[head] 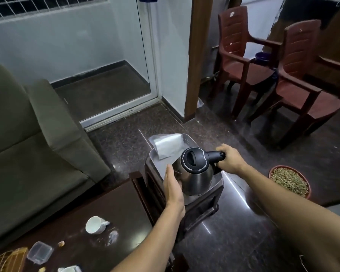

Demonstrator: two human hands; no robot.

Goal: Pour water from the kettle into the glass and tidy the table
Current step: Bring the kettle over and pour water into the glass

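Dark wood forms the table [114, 211] at the near left, which carries a white cup [95, 224] lying tipped on its side, a clear plastic box [40, 252], a woven basket [8, 259] and what appears to be a clear glass [112, 237], blurred and hard to confirm. An olive sofa [28, 138] stands at the far left.

Right of the table, a small dark stand [200, 209] carries a grey tray [155, 156] with a folded clear bag [166, 145] at its far end. The steel kettle [194, 173] sits upright on the near part of this tray, its black lid uppermost.

The left hand [173, 187] lies flat against the kettle's left wall, its fingers [169, 171] extended and released, steadying rather than gripping. The right hand [229, 159] is clenched around the black handle, which projects to the right; this hand carries the load.

The kettle's handle-to-spout axis runs right to left, so the spout side faces the left hand and the table. The presumed glass lies near and left of the kettle, well apart from it, and nearer to the left hand than the right. The coming move therefore appears to call for a lift and a carry leftward and nearer before tilting.

At the right, a round dish of greenish seeds [290, 180] rests on the floor, and two red plastic chairs [273, 65] stand beyond.
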